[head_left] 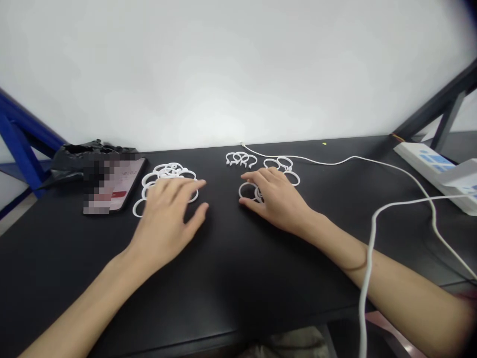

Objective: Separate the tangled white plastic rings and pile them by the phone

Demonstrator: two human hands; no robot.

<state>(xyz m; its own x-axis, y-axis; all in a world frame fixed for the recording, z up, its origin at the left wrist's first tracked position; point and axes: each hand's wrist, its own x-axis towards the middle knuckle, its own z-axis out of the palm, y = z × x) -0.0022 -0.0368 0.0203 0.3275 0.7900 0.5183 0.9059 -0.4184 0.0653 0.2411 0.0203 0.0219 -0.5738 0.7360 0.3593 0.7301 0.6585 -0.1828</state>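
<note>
My left hand (167, 209) is over a pile of white plastic rings (171, 170), its fingers stretched and its thumb apart. The hand hides part of that pile. To the right, my right hand (278, 196) covers a second small group of white rings (246, 191), thumb and forefinger spread on either side of one ring. Whether its hidden fingertips touch the rings I cannot tell. Just beyond the right hand lie more white rings (291, 178). Farther back is a short overlapping row of open white rings (241, 159) with small knobbed ends, resembling shower curtain rings.
A phone (122, 184) leans by a crumpled black bag (80, 156) at the left of the black table (223, 278). One white cable (354, 157) runs along the back; another (368, 268) crosses before my right forearm. A white box (428, 164) stands far right.
</note>
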